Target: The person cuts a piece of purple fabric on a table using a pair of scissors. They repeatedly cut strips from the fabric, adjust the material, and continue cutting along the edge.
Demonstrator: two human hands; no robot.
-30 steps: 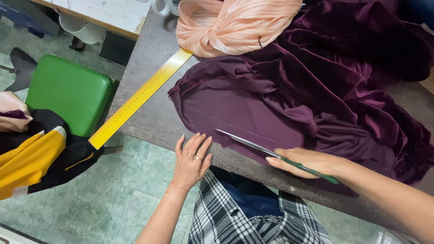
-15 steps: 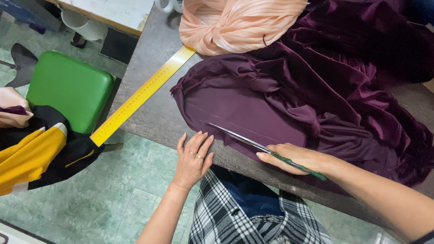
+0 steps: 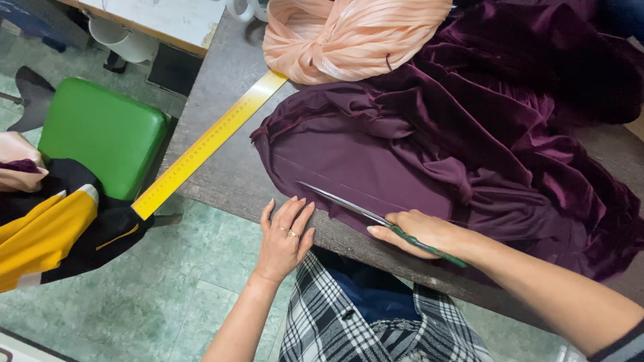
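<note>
- The right hand (image 3: 422,231) grips green-handled scissors (image 3: 362,211), blades lying along the near edge of the purple velvet (image 3: 402,161).
- The left hand (image 3: 285,234) lies flat and empty, fingers spread, on the bench (image 3: 228,177) edge just beside the cloth's cut edge.
- The velvet is heaped across the bench, its near part spread flat.
- Judged step: cutting along the velvet's edge; a further cut would need the cloth held taut and flat.
- A yellow ruler (image 3: 208,144) lies left of the velvet; peach fabric (image 3: 349,37) sits behind it.
</note>
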